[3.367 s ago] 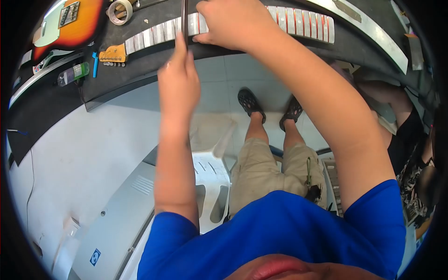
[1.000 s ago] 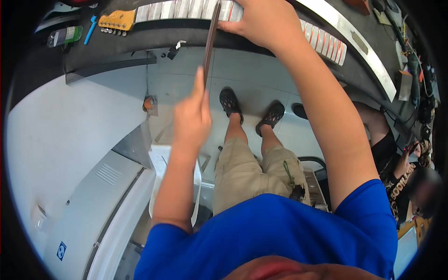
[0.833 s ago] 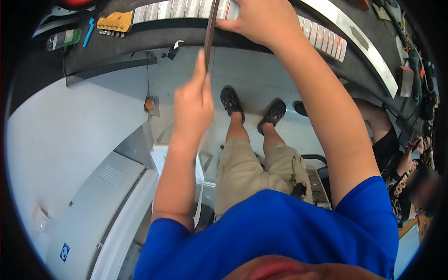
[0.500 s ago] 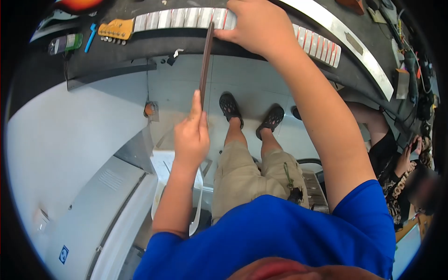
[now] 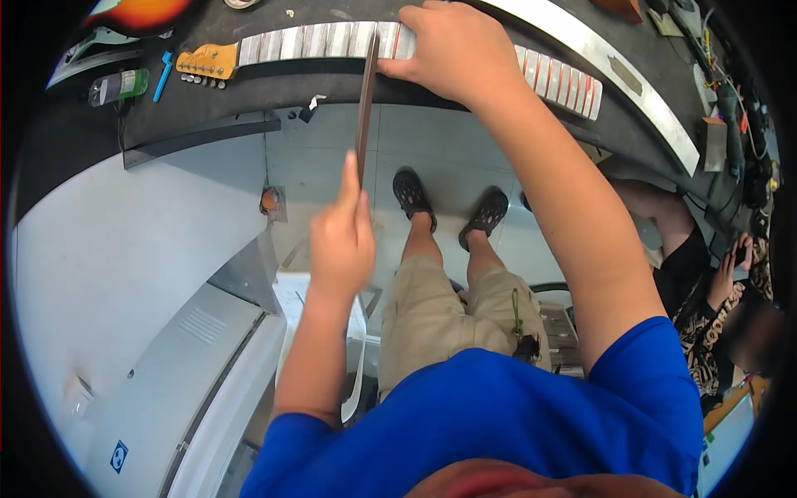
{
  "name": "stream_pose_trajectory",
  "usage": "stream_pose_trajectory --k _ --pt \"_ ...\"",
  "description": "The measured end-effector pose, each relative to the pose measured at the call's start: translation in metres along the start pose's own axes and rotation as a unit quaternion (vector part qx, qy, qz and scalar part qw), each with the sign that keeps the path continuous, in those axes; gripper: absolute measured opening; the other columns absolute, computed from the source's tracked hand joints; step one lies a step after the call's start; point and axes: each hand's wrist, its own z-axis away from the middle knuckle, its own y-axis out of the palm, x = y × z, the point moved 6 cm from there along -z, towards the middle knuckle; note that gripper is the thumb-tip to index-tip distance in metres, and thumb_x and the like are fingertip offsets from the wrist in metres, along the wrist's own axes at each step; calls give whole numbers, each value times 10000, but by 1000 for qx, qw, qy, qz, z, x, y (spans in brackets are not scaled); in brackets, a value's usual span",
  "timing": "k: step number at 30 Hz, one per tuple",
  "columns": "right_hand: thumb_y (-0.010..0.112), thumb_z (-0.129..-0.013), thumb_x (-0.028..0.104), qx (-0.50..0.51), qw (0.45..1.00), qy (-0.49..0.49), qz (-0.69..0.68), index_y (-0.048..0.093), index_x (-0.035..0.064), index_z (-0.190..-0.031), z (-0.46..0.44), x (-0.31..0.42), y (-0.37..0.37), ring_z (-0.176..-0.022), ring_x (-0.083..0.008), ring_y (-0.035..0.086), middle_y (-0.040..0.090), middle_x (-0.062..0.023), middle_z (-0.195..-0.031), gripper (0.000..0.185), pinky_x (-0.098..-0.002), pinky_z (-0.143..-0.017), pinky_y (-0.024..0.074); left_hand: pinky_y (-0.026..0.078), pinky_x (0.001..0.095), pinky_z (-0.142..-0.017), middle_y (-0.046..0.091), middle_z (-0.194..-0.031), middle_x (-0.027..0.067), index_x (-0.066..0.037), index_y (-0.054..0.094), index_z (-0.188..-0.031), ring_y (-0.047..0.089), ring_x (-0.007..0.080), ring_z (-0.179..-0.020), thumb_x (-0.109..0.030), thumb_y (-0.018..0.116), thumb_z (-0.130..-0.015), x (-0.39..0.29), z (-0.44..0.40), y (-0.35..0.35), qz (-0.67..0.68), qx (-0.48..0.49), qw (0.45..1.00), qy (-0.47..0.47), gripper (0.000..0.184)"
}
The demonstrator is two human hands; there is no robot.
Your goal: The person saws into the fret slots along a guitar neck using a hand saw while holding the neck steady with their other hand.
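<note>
Brown bar (image 5: 366, 108) was clamped in our left hand (image 5: 342, 241), fingers closed round it. Right hand (image 5: 457, 50) gripped the guitar neck (image 5: 307, 41) lying on the dark surface (image 5: 274, 81). Bar tip overlapped mid-neck; we judged work under way, couldn't tell which bands were finished. Neck looked silver-banded, red lines mostly rightward, yellow headstock (image 5: 207, 61) left.

Guitar neck (image 5: 320, 40) silvery-faced, headstock (image 5: 207, 60) glossy wood, slim bar (image 5: 365, 116) matt, bench top (image 5: 274, 85) matt, strip (image 5: 664, 120) smooth metal, bottle (image 5: 108, 89) clear plastic
</note>
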Motion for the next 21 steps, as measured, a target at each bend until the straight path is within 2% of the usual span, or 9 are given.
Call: stream_pose_trajectory --k 1,3,6,8,10,12,14,18,21 --pt "820 -831 459 5 1000 5 -5 736 38 -927 1 1 2 -967 -381 738 744 -189 -942 440 -479 -867 600 497 299 -635 577 -688 117 -98 523 -1611 546 152 -593 -53 564 -1083 -5 -17 0 2 1 1000 -2 531" --pt "818 -830 465 7 1000 13 -6 736 38 -921 -1 0 1 -961 -384 738 746 -191 -943 445 -481 -866 600 491 314 -611 576 -683 115 -96 545 -1591 549 153 -578 -63 577 -1080 -22 -82 4 -34 -48 994 97 513" --pt "817 -828 478 8 1000 13 -2 744 37 -924 -1 0 1 -945 -389 739 746 -198 -941 458 -484 -862 600 488 326 -613 563 -687 133 -94 560 -1575 531 162 -581 -71 584 -1079 -41 -128 4 -59 -24 994 85 497" --pt "816 -825 486 18 1000 13 8 745 37 -922 1 2 6 -937 -391 739 743 -201 -933 466 -486 -858 600 487 323 -617 559 -686 131 -105 559 -1578 526 158 -584 -75 586 -1078 -41 -111 -4 -73 -24 993 84 502" --pt "826 -819 493 19 1000 9 -1 744 35 -922 -3 1 0 -933 -393 738 737 -203 -918 476 -486 -856 600 486 309 -618 554 -678 118 -107 558 -1587 529 143 -583 -74 583 -1077 -23 -57 -8 -44 -15 998 40 511" --pt "835 -817 495 20 1000 5 -10 743 35 -930 -4 1 -3 -939 -392 737 735 -200 -919 482 -485 -861 599 494 389 -621 639 -734 207 -28 516 -1599 594 339 -586 -58 564 -1067 -9 5 -17 -53 27 998 -17 535" --pt "843 -815 497 25 1000 12 -10 743 35 -938 -1 -1 -1 -950 -389 735 735 -196 -925 489 -484 -868 597 471 340 -594 579 -676 122 -23 518 -1605 549 215 -556 -47 541 -1073 12 53 -22 -43 30 999 -11 534" --pt "848 -816 505 39 999 22 12 741 37 -948 -4 1 4 -978 -384 731 738 -188 -948 498 -483 -880 593 459 280 -610 564 -685 23 -33 538 -1601 521 111 -607 -41 509 -1084 28 70 -29 90 8 994 -54 518" --pt "850 -814 512 33 999 24 23 740 38 -947 -4 4 5 -985 -383 728 739 -184 -955 504 -484 -880 591 461 272 -627 577 -705 38 -49 548 -1598 525 116 -625 -42 519 -1091 24 39 -26 106 -4 993 -51 507"
